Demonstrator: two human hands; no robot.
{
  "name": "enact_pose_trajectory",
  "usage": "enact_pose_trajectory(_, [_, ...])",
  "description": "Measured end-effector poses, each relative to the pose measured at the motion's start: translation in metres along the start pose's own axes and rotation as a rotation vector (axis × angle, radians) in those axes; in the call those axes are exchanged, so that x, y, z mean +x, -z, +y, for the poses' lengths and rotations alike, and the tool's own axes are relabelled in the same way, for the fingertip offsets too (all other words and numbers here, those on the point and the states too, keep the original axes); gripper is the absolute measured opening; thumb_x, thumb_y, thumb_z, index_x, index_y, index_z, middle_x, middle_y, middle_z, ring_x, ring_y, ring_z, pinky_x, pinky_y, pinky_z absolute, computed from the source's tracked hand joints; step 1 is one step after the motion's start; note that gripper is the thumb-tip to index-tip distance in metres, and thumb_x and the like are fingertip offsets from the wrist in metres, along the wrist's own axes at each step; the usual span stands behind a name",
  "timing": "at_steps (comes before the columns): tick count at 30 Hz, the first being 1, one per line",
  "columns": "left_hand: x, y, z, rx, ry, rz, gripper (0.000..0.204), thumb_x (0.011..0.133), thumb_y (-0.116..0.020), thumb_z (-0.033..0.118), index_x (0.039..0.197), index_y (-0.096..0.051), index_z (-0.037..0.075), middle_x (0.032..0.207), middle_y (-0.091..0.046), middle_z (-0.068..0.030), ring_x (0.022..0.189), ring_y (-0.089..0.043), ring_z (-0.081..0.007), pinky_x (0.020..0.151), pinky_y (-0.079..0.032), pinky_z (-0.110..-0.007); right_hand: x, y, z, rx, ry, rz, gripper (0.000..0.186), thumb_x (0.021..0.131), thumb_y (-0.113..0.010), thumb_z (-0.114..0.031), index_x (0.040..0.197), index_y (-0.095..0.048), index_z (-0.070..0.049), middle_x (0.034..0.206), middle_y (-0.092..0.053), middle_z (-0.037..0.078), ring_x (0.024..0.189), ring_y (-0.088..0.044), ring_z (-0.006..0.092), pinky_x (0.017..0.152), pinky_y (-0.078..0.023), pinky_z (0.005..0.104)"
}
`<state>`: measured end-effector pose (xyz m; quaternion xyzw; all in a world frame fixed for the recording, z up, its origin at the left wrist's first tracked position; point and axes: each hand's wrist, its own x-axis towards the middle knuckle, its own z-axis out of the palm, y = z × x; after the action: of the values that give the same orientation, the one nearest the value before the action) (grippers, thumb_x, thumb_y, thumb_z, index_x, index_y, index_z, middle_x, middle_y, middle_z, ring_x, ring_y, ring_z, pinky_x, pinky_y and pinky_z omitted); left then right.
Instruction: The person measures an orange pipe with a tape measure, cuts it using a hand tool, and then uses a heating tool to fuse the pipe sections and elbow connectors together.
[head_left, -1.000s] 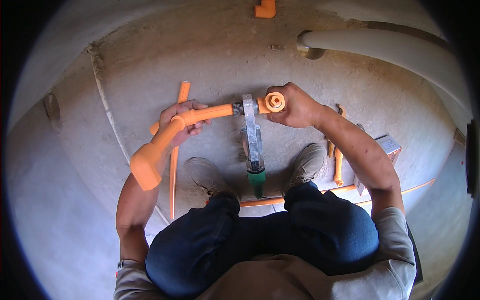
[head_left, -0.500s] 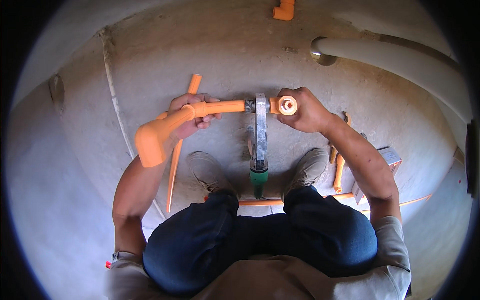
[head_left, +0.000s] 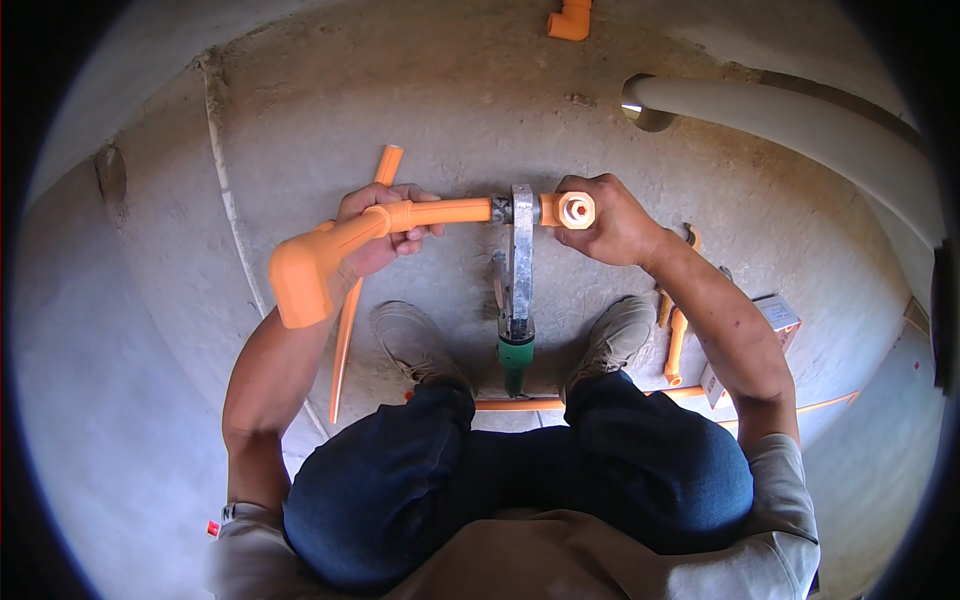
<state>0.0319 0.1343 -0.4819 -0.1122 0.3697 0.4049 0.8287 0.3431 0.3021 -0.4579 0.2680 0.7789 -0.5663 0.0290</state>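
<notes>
My left hand (head_left: 372,258) is closed around an orange plastic pipe (head_left: 450,211). An orange elbow (head_left: 300,285) forms the near left end of that piece. The pipe's right end meets the dark socket on a pipe welding iron (head_left: 521,265), which has a flat metal plate and a green handle (head_left: 515,356) and stands between my feet. On the plate's other side, my right hand (head_left: 612,222) grips an orange threaded fitting (head_left: 549,208) with a metal insert facing up. The fitting sits against the right-hand socket; how deep cannot be seen.
A loose orange pipe (head_left: 346,350) lies under my left forearm. Beside my right shoe are another orange pipe piece (head_left: 677,345) and a box (head_left: 777,312). An orange elbow (head_left: 570,22) lies at the far side. A thick grey pipe (head_left: 780,108) enters a hole in the wall.
Almost nothing differs. Both hands keep their grips on the pipe and the fitting at the iron; the view has shifted very slightly.
</notes>
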Motion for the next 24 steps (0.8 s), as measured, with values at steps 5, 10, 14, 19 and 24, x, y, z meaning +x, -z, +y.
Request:
enact_pose_trajectory(5, [-0.0003, 0.0009, -0.0005, 0.018, -0.008, -0.006, 0.048, 0.087, -0.049, 0.029, 0.115, -0.066, -0.006, 0.097, -0.067, -0.0301, 0.072, -0.056, -0.0191, 0.059, -0.047, -0.030, 0.0007, 0.0010, 0.0001, -0.028, -0.064, -0.067, 0.030, 0.073, -0.082, -0.009, 0.098, -0.066, -0.002, 0.085, -0.070, 0.017, 0.079, -0.071, 0.0361, 0.074, -0.056, 0.0418])
enact_pose_trajectory(10, [0.0002, 0.0019, -0.0002, 0.023, -0.005, -0.010, 0.048, 0.088, -0.048, 0.029, 0.115, -0.066, -0.006, 0.098, -0.067, -0.0302, 0.072, -0.056, -0.0189, 0.060, -0.048, -0.030, 0.0000, 0.0010, 0.0012, -0.024, -0.070, -0.065, 0.030, 0.073, -0.082, -0.009, 0.097, -0.066, -0.002, 0.085, -0.070, 0.017, 0.080, -0.071, 0.0361, 0.074, -0.056, 0.0416])
enact_pose_trajectory(14, [0.0010, 0.0035, -0.0002, 0.022, 0.000, -0.025, 0.047, 0.089, -0.048, 0.029, 0.116, -0.066, -0.005, 0.099, -0.067, -0.0308, 0.072, -0.056, -0.0191, 0.060, -0.048, -0.031, -0.0003, -0.0011, 0.0003, 0.001, -0.018, -0.005, 0.021, 0.076, -0.077, -0.013, 0.089, -0.063, -0.003, 0.077, -0.068, 0.017, 0.074, -0.068, 0.0387, 0.070, -0.055, 0.0430])
enact_pose_trajectory(19, [0.0020, 0.0036, -0.0003, 0.029, -0.005, -0.016, 0.046, 0.090, -0.047, 0.029, 0.116, -0.066, -0.005, 0.099, -0.067, -0.0310, 0.073, -0.056, -0.0190, 0.060, -0.048, -0.030, -0.0007, -0.0010, 0.0013, 0.005, -0.022, -0.005, 0.022, 0.076, -0.078, -0.013, 0.090, -0.063, -0.003, 0.077, -0.069, 0.017, 0.075, -0.068, 0.0387, 0.070, -0.055, 0.0431])
enact_pose_trajectory(24, [0.0031, 0.0029, -0.0026, 0.094, -0.046, 0.041, 0.046, 0.094, -0.046, 0.033, 0.113, -0.067, -0.003, 0.095, -0.069, -0.0273, 0.069, -0.055, -0.0187, 0.059, -0.047, -0.031, -0.0035, -0.0008, 0.0056, -0.026, -0.037, -0.016, 0.024, 0.076, -0.079, -0.014, 0.091, -0.063, -0.004, 0.081, -0.069, 0.017, 0.076, -0.068, 0.0381, 0.072, -0.055, 0.0432])
